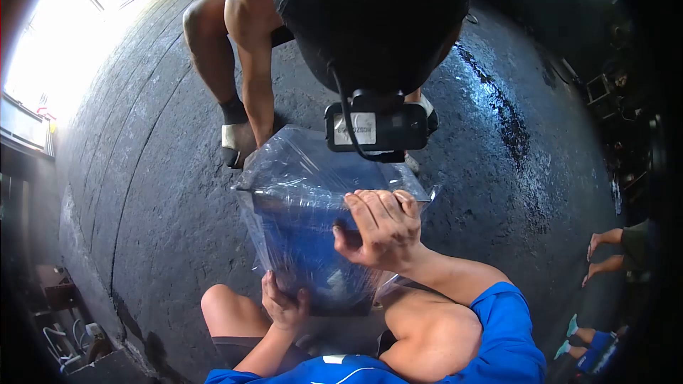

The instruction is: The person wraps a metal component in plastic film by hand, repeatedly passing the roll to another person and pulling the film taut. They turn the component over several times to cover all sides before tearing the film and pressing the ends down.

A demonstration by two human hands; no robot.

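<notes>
Because the blue box is swathed in loose, glossy plastic wrap, the hold on it looks less sure than it might be. It sits tilted just in front of the person's bare knees, and whether its base rests on anything cannot be told. The right hand is curled over the top edge, fingers closed on film and rim together, while the left hand clasps a lower corner through the film. If the film slides against the box, either hand could lose its purchase and the box could tip or drop; a hard pull might also tear the film. A co-worker crouches opposite, one arm reaching down behind the far side, and a head-worn camera hangs just above the box, near enough to be knocked if the box jerks upward. The dark floor shows a shiny streak, possibly wet, so feet might slip there.
</notes>
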